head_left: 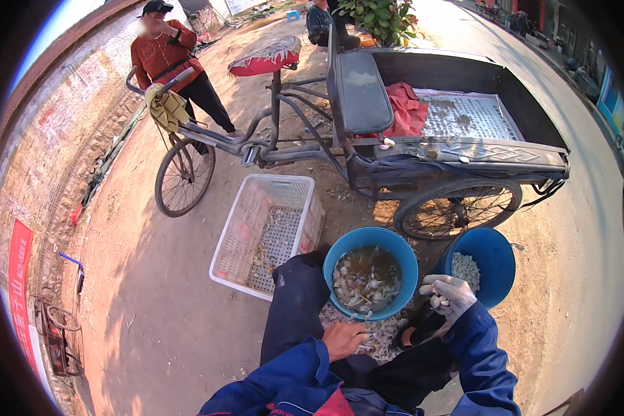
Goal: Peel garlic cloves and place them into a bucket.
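Clearly, in the head view, the gloved right hand [453, 294] has its grip folded around garlic cloves [435, 301], beside the peeled-clove bucket [498, 267], perhaps to keep the reach short; the bare left hand [343, 340] has curled fingers, their content I cannot tell; the water bucket [371, 238] stands just beyond; between both rims, room seems narrow.

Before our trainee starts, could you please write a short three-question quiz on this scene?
1. Which hand wears the pale glove, and what does it hold?
2. True or false: the white crate lies upside down.
3. The blue bucket nearer the crate holds: A) dry sand; B) brown liquid with pale pieces; C) folded cloth.

Key:
1. The right hand; garlic cloves.
2. False; it stands open side up.
3. B.
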### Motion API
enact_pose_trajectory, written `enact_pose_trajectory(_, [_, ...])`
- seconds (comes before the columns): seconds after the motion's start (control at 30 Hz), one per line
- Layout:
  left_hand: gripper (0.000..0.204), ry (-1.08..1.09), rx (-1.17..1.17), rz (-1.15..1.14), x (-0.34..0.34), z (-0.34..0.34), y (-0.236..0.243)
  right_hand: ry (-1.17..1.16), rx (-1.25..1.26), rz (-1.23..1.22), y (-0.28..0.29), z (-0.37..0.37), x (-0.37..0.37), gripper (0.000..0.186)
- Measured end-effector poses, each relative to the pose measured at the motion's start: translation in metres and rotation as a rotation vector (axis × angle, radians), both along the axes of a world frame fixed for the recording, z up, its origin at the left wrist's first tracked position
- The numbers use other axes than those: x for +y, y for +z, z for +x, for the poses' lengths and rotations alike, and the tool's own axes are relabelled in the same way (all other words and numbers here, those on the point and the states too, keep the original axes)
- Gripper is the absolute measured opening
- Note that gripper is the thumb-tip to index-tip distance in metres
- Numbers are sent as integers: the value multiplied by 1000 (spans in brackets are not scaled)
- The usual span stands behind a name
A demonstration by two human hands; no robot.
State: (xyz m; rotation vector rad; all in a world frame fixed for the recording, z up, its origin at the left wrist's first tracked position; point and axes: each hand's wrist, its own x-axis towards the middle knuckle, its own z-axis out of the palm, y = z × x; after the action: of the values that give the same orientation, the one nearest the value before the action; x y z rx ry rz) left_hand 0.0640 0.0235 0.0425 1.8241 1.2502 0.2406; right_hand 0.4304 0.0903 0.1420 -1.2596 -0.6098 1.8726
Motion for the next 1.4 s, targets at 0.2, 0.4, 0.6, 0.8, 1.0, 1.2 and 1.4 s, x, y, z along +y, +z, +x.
enact_pose_trajectory(0.2, [36, 50, -69, 55, -25, -7, -1, 79, -4, -38, -6, -49, -29, 42])
enact_pose_trajectory(0.4, [36, 61, -121, 90, -33, -28, 10, 75, -6, -84, -11, -96, -72, 38])
enact_pose_trajectory(0.6, [34, 84, -165, 176, -45, -41, 22, 92, -117, -68, -2, -141, -115, 37])
enact_pose_trajectory(0.8, [31, 95, -194, 228, -56, -51, 26, 104, -237, -94, -5, -174, -149, 36])
enact_pose_trajectory(1.0, [30, 40, -256, 273, -61, -53, 33, 61, -257, -183, -12, -196, -172, 32])
enact_pose_trajectory(1.2, [27, -72, -283, 348, -60, -52, 44, -3, -256, -191, -7, -195, -184, 31])
enact_pose_trajectory(1.4, [26, -190, -263, 415, -69, -50, 44, -43, -258, -170, -11, -193, -196, 31])
